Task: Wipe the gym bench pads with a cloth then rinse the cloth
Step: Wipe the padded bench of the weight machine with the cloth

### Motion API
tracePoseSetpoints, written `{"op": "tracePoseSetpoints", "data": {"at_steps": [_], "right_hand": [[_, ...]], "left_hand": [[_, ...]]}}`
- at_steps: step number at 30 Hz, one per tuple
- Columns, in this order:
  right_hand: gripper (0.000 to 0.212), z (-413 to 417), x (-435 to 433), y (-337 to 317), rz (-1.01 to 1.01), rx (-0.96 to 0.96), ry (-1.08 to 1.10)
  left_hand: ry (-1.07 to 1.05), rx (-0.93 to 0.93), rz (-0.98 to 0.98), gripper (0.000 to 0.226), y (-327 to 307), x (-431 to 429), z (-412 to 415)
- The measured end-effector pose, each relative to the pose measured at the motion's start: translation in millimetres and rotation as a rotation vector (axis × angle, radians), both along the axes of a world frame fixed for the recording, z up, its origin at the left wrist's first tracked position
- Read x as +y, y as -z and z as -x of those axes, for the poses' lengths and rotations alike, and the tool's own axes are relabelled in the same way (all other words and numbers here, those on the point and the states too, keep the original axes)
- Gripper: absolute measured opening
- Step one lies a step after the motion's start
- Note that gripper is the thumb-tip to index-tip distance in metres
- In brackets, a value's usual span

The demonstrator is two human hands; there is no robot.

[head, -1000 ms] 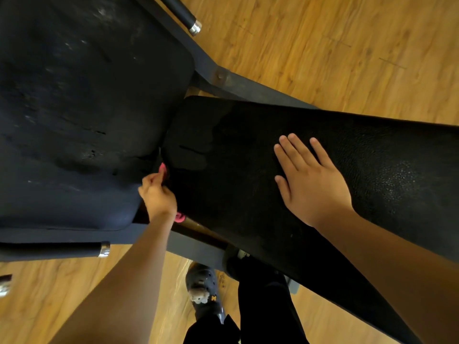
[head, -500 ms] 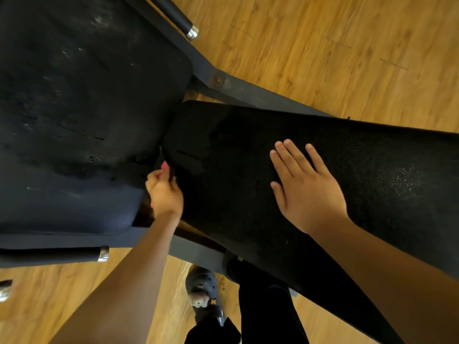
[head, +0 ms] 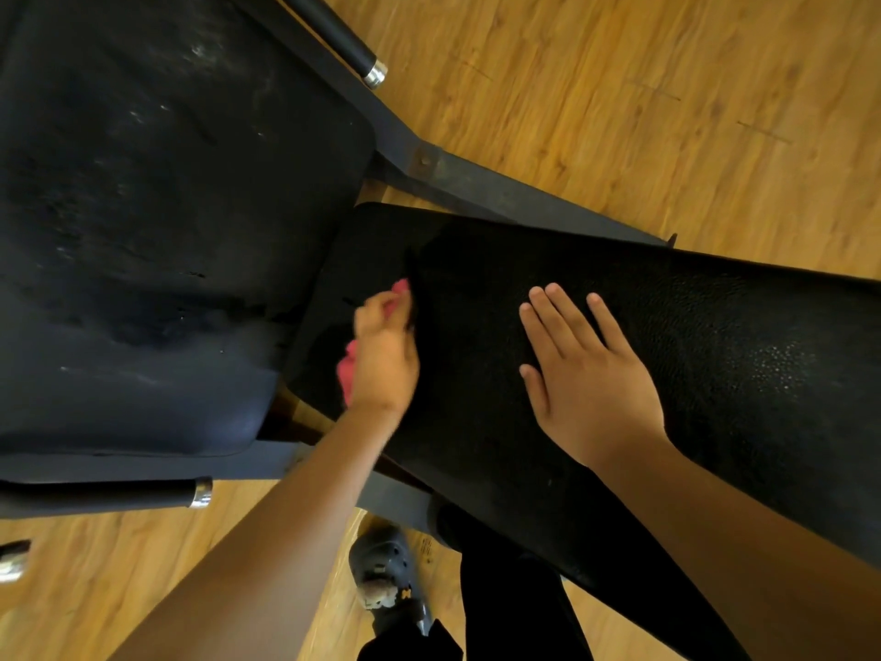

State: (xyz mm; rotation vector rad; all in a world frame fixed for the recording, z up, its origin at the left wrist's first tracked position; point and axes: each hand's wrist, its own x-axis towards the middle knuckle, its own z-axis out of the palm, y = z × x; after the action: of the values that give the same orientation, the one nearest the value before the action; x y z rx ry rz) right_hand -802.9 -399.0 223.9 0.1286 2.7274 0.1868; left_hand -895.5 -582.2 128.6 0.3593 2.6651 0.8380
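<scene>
Your left hand [head: 384, 360] has its grip closed round the pink cloth [head: 348, 374] at the nine-o'clock end of the narrow pad [head: 715, 355]. Your right hand [head: 593, 379] lies flat beside it, grip open, toward three. Wiping seems midway; rinsing remains.

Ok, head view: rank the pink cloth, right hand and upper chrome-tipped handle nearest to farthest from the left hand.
1. pink cloth, gripped in the left hand
2. right hand, flat on the black pad, rightward
3. upper chrome-tipped handle, at the top
</scene>
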Motion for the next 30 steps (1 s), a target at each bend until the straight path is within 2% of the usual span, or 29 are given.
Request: {"op": "tracePoseSetpoints", "data": {"at_steps": [2, 5, 7, 10, 12, 15, 20, 26, 30], "right_hand": [[0.063, 0.6, -0.1, -0.8, 0.009, 0.001, 0.004], [0.063, 1.0, -0.5, -2.5, 0.013, -0.005, 0.005], [0.062, 1.0, 0.2, -1.9, 0.014, -0.005, 0.005], [0.062, 0.0, 1.2, 0.4, 0.025, 0.004, -0.002], [0.062, -0.2, 1.4, 0.7, 0.025, 0.009, -0.002], [0.062, -0.2, 0.4, 0.0, 0.030, 0.003, 0.014], [0.062, -0.2, 0.5, 0.8, 0.045, 0.008, 0.013], [0.062, 0.2, 1.2, 0.7, 0.050, 0.001, 0.015], [0.062, 0.6, 0.9, 1.6, 0.051, -0.013, 0.015]], "left_hand": [[0.105, 0.026, -0.071, 0.055, -15.3, 19.5, -17.6], [0.133, 0.016, -0.081, 0.058, -13.4, 15.5, -15.7], [0.086, 0.005, -0.050, 0.059, 0.7, 2.0, 1.2], [-0.103, -0.082, -0.001, 0.056, 12.5, -3.3, 23.4], [-0.124, -0.074, 0.010, 0.053, 7.3, 10.7, 23.7], [0.016, 0.021, -0.064, 0.053, -5.3, 33.7, 13.1], [0.131, 0.055, -0.066, 0.059, 3.5, 22.9, 28.8], [0.025, 0.024, -0.038, 0.060, 5.1, 35.0, 45.9], [0.227, 0.130, -0.103, 0.059, -10.1, 66.1, 46.1]]}}
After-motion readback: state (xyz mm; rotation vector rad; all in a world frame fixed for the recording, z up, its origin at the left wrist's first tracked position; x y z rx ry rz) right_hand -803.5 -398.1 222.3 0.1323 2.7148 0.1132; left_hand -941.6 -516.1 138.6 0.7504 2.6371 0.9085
